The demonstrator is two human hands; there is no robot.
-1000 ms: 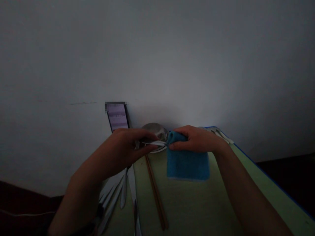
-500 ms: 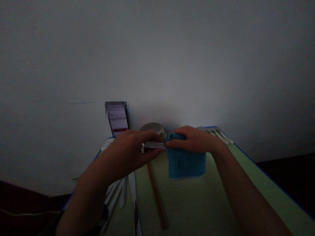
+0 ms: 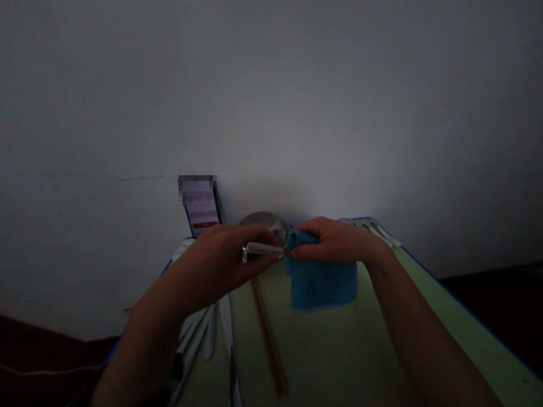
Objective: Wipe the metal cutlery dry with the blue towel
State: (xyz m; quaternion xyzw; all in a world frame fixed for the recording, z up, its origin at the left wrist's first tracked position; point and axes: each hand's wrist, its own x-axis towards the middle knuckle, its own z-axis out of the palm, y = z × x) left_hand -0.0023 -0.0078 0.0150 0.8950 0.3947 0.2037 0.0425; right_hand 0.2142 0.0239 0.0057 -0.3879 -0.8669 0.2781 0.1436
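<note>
My left hand [image 3: 229, 251] is closed round a piece of cutlery with a pale handle [image 3: 265, 249], held level above the table. A ring shows on one of its fingers. My right hand [image 3: 328, 240] pinches a folded blue cloth [image 3: 324, 285] around the far end of that piece, so its head is hidden and I cannot tell which kind it is. The cloth's lower part hangs down. Behind the hands is a round metal bowl [image 3: 263, 219], partly covered by my left hand. A pair of brown wooden chopsticks [image 3: 267, 339] lies below.
Several knives [image 3: 227, 328] and other pale-handled utensils [image 3: 199, 330] lie at the left. More cutlery [image 3: 375, 229] sits at the back right corner of the green table [image 3: 335, 356]. A phone [image 3: 201, 206] leans against the wall [image 3: 271, 113].
Both hands stay almost in place. The cloth shifts slightly on the piece of cutlery, and its hanging part swings a little to the right. The view moves slightly.
</note>
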